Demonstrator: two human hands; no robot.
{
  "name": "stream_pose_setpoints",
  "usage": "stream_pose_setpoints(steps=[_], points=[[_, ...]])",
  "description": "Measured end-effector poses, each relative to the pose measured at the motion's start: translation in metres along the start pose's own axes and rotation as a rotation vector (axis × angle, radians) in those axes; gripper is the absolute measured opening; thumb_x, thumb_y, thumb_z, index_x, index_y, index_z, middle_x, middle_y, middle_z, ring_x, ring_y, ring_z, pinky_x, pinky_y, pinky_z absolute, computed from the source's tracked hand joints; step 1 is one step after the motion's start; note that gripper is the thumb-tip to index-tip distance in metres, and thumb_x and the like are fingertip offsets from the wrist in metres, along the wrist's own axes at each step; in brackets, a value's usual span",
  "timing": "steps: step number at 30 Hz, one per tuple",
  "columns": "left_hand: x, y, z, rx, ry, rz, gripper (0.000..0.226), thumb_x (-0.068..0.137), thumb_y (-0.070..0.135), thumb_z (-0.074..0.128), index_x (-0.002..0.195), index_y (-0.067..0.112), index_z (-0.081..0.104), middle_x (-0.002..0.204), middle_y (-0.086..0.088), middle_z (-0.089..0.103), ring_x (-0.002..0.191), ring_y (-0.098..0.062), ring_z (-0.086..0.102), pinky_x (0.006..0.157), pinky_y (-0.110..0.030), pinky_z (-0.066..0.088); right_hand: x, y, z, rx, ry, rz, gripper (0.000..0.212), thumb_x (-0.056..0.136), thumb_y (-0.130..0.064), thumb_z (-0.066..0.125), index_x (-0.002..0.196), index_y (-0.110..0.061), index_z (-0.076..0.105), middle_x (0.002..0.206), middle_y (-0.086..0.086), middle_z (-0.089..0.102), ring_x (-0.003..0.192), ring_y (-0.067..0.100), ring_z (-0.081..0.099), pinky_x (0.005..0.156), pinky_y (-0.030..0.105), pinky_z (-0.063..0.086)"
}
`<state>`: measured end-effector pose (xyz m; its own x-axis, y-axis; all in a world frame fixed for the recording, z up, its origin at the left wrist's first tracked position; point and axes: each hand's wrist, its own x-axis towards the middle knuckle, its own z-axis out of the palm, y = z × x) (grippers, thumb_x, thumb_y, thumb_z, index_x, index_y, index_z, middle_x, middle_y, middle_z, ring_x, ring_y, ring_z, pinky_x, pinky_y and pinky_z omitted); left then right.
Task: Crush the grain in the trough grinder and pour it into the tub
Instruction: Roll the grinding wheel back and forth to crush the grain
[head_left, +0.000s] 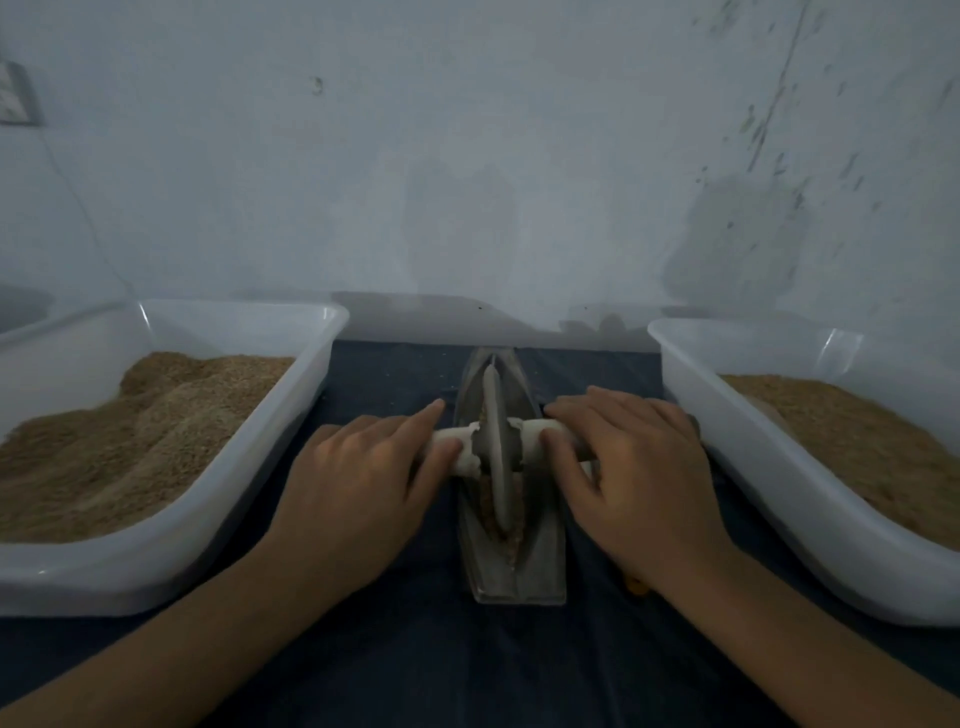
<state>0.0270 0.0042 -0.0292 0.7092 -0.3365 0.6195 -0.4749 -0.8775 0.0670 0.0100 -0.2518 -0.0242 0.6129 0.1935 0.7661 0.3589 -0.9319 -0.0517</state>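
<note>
Head view, looking down over two bare forearms that reach forward from the bottom edge across a worktop (415, 670) covered in dark blue cloth. Between the forearms sits a narrow, boat-shaped metal trough grinder (540, 561), its long axis pointing away from the viewer, its near end blunt and its far end tapering to a point. A grey grinding wheel (497, 457) stands upright in the groove, with brown grain (514, 543) lying along the groove beneath and in front of it. A pale axle handle (457, 452) runs crosswise through the wheel. The left hand (358, 467) rests on the left end of the handle, fingers (431, 413) laid fairly straight and relaxed over it, thumb alongside. The right hand (628, 467) covers the right end in the same way, fingers extended over the handle rather than wrapped round it. To the left, just beside the grinder, stands a white plastic tub (311, 374) heaped with tan grain. To the right stands a second white tub (685, 374), also holding tan grain. Behind everything rises a pale, scuffed wall (467, 156).
</note>
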Motion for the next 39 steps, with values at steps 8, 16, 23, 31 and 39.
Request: stream_pose_setpoints(steps=[8,16,23,31,39], points=[[0.084,-0.009,0.036,0.385,-0.177,-0.065,0.031,0.1,0.034,0.024,0.088,0.02,0.049,0.075,0.003,0.049,0.068,-0.023,0.053,0.059,-0.033,0.031,0.062,0.017,0.041,-0.286,-0.279,0.19,0.055,0.107,-0.043,0.02,0.074,-0.021,0.058,0.071,-0.004,0.06,0.066,0.02,0.054,0.071,0.038,0.042],[0.111,-0.018,0.038,0.282,-0.31,-0.075,0.025,0.105,0.033,0.031,0.102,0.017,0.05,0.083,-0.003,0.049,0.074,-0.026,0.048,0.065,-0.038,0.038,0.074,0.022,0.054,-0.346,-0.318,0.208,0.051,0.106,-0.038,0.015,0.073,-0.021,0.049,0.065,-0.005,0.047,0.057,0.02,0.039,0.066,0.037,0.029],[0.036,0.003,0.011,0.133,-0.039,-0.037,0.06,0.104,0.052,0.014,0.135,0.031,0.061,0.1,0.008,0.074,0.089,-0.02,0.069,0.078,-0.041,0.049,0.013,0.008,0.014,-0.092,-0.142,0.132,0.041,0.107,-0.042,0.03,0.097,-0.029,0.067,0.088,-0.01,0.067,0.09,0.015,0.063,0.083,0.037,0.043],[0.024,-0.003,0.014,-0.016,-0.032,-0.037,0.056,0.106,0.051,0.022,0.147,0.033,0.055,0.115,0.01,0.075,0.1,-0.017,0.068,0.085,-0.04,0.052,0.004,-0.003,0.001,-0.114,-0.025,0.062,0.034,0.104,-0.04,0.042,0.109,-0.025,0.072,0.104,-0.008,0.074,0.108,0.017,0.066,0.096,0.038,0.045],[0.096,-0.014,0.041,0.321,-0.224,-0.101,0.026,0.101,0.032,0.029,0.085,0.022,0.046,0.077,0.004,0.046,0.065,-0.022,0.04,0.064,-0.037,0.033,0.066,0.017,0.048,-0.25,-0.263,0.231,0.053,0.106,-0.042,0.026,0.068,-0.022,0.057,0.064,-0.006,0.053,0.061,0.02,0.051,0.078,0.04,0.046]])
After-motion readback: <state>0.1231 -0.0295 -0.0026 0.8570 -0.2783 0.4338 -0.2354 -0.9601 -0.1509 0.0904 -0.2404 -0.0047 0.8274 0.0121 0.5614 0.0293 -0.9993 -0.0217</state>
